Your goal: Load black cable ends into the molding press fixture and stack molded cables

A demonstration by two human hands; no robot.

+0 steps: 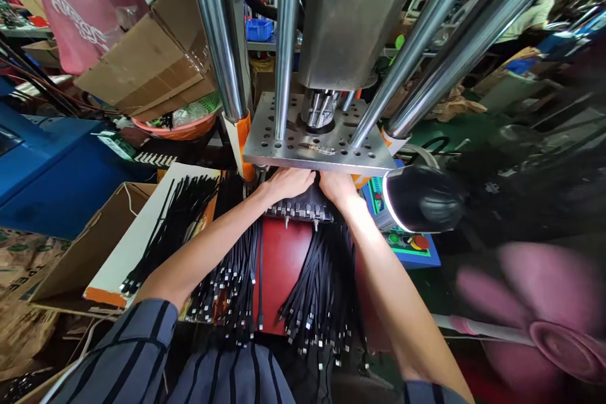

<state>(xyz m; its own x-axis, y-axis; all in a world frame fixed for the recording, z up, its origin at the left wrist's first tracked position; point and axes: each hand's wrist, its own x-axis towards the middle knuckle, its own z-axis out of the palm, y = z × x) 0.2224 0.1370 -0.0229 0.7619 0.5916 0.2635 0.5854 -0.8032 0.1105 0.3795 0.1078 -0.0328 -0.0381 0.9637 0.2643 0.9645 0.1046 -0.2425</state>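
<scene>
Both hands reach in beneath the metal plate (pixel 293 153) of a press. My left hand (pixel 290 183) is closed, its fingertips bent toward the middle, and what they hold is hidden. Close beside it, my right hand (pixel 337 185) is curled, with its fingers mostly covered by the plate's edge. Just below the hands sits a dark fixture (pixel 300 210) with a row of small metal connectors along its front. Black cables (pixel 310 284) with silver plug ends hang in a bundle over the red surface (pixel 284 252). More cables (pixel 231 271) hang to the left.
Steel columns (pixel 218 38) surround the press. A white board (pixel 137 246) with black cables lies left, near an open cardboard box (pixel 76 259). At right stand a round lamp (pixel 416 199), a blue control box (pixel 416 252) with a red button, and a pink fan (pixel 553 334) blurred by motion.
</scene>
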